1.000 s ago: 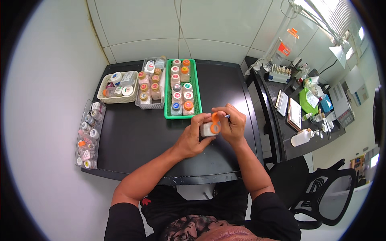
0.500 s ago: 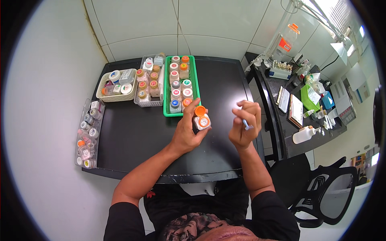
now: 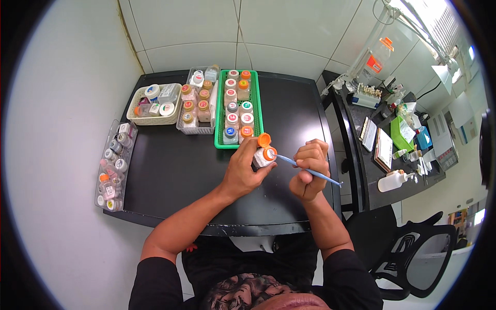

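While our left fingers [image 3: 248,149] grip small bottle [image 3: 262,159] over bench [image 3: 175,170], orange cap [image 3: 264,140] flipped back, our right fingers [image 3: 312,154] hold slim blue stick [image 3: 323,176], tip at bottle's mouth; green basket [image 3: 260,113] just beyond.

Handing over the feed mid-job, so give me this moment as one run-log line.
left hand: holds bottle, orange cap open | right hand: holds blue stick, tip at bottle mouth | beyond: green basket with capped bottles
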{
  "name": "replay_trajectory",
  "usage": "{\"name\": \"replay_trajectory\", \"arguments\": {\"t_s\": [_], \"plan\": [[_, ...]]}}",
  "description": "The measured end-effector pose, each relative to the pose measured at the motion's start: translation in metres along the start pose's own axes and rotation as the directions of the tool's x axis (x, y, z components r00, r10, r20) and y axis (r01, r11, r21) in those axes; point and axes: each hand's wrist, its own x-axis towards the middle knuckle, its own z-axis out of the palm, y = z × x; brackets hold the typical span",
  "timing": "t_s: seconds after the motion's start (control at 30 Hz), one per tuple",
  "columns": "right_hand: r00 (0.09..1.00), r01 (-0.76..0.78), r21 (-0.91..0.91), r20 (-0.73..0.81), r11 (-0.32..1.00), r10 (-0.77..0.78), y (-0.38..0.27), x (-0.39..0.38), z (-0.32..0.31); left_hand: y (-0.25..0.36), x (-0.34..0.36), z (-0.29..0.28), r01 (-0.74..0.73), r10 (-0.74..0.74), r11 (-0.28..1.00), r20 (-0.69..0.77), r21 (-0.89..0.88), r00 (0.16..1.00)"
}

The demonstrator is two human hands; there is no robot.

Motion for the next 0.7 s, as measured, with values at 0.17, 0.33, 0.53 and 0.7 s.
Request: {"name": "replay_trajectory", "arguments": {"t_s": [0.17, 0.33, 0.53, 0.7], "plan": [[0.996, -0.022, -0.012, 0.08, 1.0, 0.023, -0.001, 0.002, 0.004, -0.002, 0.0, 0.0, 0.007, -0.007, 1.0, 0.011, -0.006, 1.0], [0.982, -0.022, -0.075, 0.183, 0.997, 0.036, -0.006, 0.002, 0.007, -0.006, -0.001, 0.002, 0.01, -0.01, 1.0, -0.012, 0.014, 1.0], [0.951, -0.268, -0.055, 0.145, 0.962, 0.273, -0.009, 0.004, 0.007, -0.001, 0.0, 0.0, 0.016, -0.016, 1.0, -0.012, 0.001, 1.0], [0.873, -0.482, 0.077, 0.129, 0.873, 0.47, -0.008, -0.009, 0.007, -0.003, -0.001, 0.001, 0.018, -0.018, 0.999, 0.009, -0.029, 1.0]]}}
